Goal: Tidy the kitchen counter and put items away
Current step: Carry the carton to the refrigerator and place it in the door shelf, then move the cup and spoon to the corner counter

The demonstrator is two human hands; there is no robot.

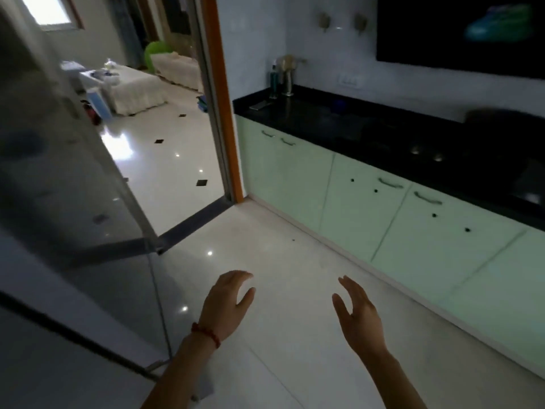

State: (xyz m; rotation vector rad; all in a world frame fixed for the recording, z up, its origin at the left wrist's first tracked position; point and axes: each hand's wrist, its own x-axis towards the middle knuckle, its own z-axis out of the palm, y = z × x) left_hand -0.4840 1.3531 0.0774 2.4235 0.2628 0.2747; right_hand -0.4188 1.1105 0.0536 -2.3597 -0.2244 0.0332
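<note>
Black tabletop (339,119) lay ahead-right, nearer the right hand (358,317); left hand (228,305) too hung empty, fingers apart.

Quick count, dim and blurry so only the sure stuff:

- two hands: left hand (228,302), right hand (358,315), both bare, fingers spread, holding nothing
- one red bead bracelet (206,335), on left wrist
- one black surface (339,119)
- four cabinet handles (390,182) visible on pale green doors
- two wall hooks (323,21)
- one flat object (260,105) near surface's left end
- two upright items (281,76) in back corner, bottle-ish, can't tell more
- one glass door (88,187), open
</note>
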